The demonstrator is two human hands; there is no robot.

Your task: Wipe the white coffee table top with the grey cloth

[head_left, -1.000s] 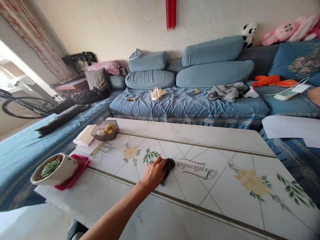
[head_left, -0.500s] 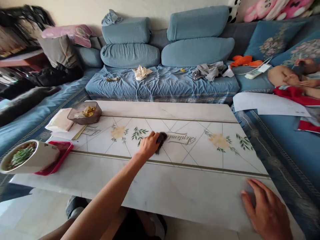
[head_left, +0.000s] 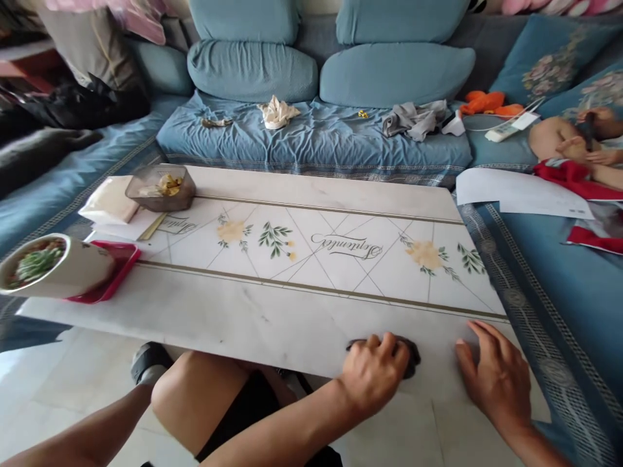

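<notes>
My left hand is closed on a dark cloth, pressing it down at the near edge of the white table. Parts of the cloth stick out on both sides of my fingers. To its right, my right hand rests at the table's near right corner, fingers spread and nothing in them. The tabletop carries a printed band of flowers, leaves and the word "September".
At the table's left are a potted succulent on a red tray, a tissue pack and a grey plastic box. A blue sofa surrounds the table. A person sits at the right, beside white paper.
My left hand has moved with the cloth from the middle of the printed band to the near right edge. My right hand came into view and stays on the corner. The view tilts down.
</notes>
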